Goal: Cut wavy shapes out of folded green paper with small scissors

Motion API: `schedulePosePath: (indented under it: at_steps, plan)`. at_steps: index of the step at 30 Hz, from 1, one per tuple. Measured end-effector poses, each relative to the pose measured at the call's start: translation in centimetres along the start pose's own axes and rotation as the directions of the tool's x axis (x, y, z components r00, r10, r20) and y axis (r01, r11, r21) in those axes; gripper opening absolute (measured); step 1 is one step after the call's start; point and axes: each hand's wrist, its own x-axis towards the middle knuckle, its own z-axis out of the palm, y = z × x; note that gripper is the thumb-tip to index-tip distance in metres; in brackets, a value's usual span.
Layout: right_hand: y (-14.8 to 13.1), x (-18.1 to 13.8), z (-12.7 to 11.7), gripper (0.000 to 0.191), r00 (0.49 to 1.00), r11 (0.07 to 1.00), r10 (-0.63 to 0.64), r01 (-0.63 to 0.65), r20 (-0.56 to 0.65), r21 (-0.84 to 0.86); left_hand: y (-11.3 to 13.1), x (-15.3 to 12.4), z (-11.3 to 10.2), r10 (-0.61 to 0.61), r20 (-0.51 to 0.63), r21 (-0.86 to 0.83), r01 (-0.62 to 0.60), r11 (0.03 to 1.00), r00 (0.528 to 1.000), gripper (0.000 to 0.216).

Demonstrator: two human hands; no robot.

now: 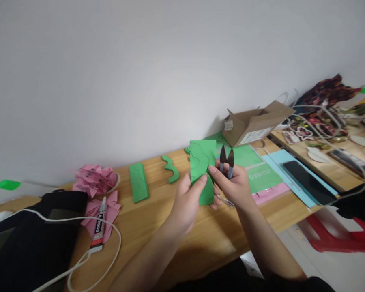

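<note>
- On the near left of the counter [146,219], a glue tube [99,227] lies on folded pink paper [113,202]
- Over the middle, the left hand [187,198], grip closed, pinches a green sheet [202,156] with curved lines
- The right hand [236,184], grip also closed, holds the sheet's edge and scissors [230,158], blades parted
- Left of the hands, a green strip [138,182] and wavy green piece [170,167] lie
- Far right, an open cardboard box [252,127]

A gap is left on the table [140,229] between the cable [63,270] and the left hand [187,202]. Reach is limited behind by the wall [158,81], at right rear by the box [249,129], at left by the pink flower [95,180].
</note>
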Motion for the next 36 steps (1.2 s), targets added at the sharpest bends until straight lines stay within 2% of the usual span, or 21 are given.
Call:
schedulePosePath:
  at_steps: [4, 14, 18, 20, 22, 25, 29, 36]
  plan:
    - [0.2, 0.1, -0.1, 0.03, 0.999, 1.0, 0.012, -0.012, -0.032, 0.005, 0.0, 0.1, 0.1, -0.019, -0.008, -0.001, 0.019, 1.0, 1.0, 0.022]
    - [-0.3, 0.0, 0.4, 0.039, 0.987, 0.994, 0.1, -0.094, -0.126, 0.053, -0.4, 0.1, -0.3, -0.02, -0.004, 0.044, 0.02, 0.999, 1.0, 0.039]
    - [-0.7, 0.2, 0.3, 0.041, 0.982, 0.994, 0.107, -0.103, -0.158, 0.033, 0.2, 0.0, -1.0, -0.052, 0.133, 0.13, 0.034, 0.991, 0.99, 0.04]
    - [-0.8, 0.4, 0.2, 0.044, 0.979, 0.995, 0.1, -0.098, -0.178, 0.023, 1.0, 0.0, -1.7, -0.043, 0.22, 0.254, -0.015, 0.967, 0.975, 0.032]
    - [-0.8, 0.4, 0.1, 0.046, 0.978, 0.996, 0.091, -0.091, -0.187, 0.01, 2.0, 0.1, -2.3, -0.002, 0.256, 0.394, -0.103, 0.913, 0.967, 0.023]
    - [-0.7, 0.3, -0.1, 0.044, 0.984, 0.996, 0.076, -0.082, -0.163, -0.03, 3.2, 0.4, -2.9, 0.058, 0.233, 0.509, -0.173, 0.843, 0.971, 0.026]
    - [-1.0, 0.0, -0.2, 0.04, 0.994, 0.992, 0.03, -0.043, -0.109, -0.118, 4.1, 1.0, -2.9, 0.185, 0.189, 0.487, -0.256, 0.835, 0.964, 0.026]
    - [-2.4, -0.2, 0.3, 0.038, 0.999, 0.977, -0.032, 0.023, -0.038, -0.214, 4.2, 1.6, -3.2, 0.185, 0.194, 0.447, -0.254, 0.858, 0.964, 0.029]
